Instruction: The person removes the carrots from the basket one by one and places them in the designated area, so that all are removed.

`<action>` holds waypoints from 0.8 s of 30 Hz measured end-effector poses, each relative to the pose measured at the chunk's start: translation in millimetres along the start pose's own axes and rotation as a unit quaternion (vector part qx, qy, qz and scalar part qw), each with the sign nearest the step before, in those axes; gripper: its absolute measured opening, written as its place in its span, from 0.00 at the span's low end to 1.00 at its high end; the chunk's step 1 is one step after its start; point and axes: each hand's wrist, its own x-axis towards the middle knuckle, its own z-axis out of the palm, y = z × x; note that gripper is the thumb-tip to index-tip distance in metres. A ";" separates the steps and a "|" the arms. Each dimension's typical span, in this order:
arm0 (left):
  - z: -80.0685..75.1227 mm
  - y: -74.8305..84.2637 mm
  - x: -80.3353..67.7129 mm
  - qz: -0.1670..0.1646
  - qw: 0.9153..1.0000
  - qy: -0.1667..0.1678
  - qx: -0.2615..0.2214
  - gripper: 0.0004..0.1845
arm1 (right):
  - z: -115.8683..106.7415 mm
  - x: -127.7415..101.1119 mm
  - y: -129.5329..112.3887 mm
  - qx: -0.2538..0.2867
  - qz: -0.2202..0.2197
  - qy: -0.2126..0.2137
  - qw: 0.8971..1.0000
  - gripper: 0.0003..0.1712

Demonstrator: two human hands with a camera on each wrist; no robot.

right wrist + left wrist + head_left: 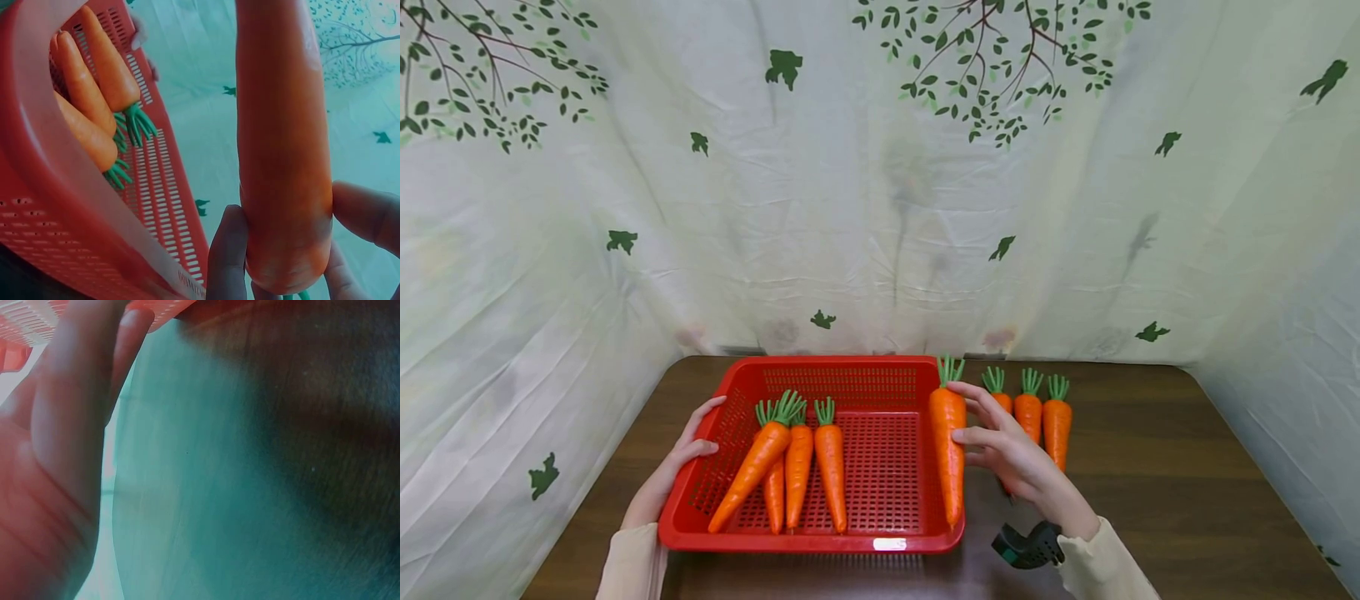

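Observation:
My right hand (1003,446) pinches a plastic-looking orange carrot (949,450) with a green top. The carrot hangs upright, tip down, over the right rim of a red basket (880,467); the right wrist view shows thumb and fingers on both sides of the held carrot (284,156) near its top end. My left hand (677,462) rests against the basket's left rim, its fingers extended. In the left wrist view the left hand (69,444) lies close under the basket wall (172,307). Several carrots (831,475) lie in the basket's left half, one slanting across another.
Three more carrots (1057,429) lie side by side on the brown table (1187,483), right of the basket and partly behind my right hand. A black band device (1030,546) sits on the right wrist. A pale leaf-printed cloth (880,208) hangs behind and beside the table.

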 end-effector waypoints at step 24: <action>1.3 3.8 -2.4 -0.035 0.999 0.009 0.002 0.38 | -8.5 -10.2 5.0 0.011 0.007 0.017 1.000 0.35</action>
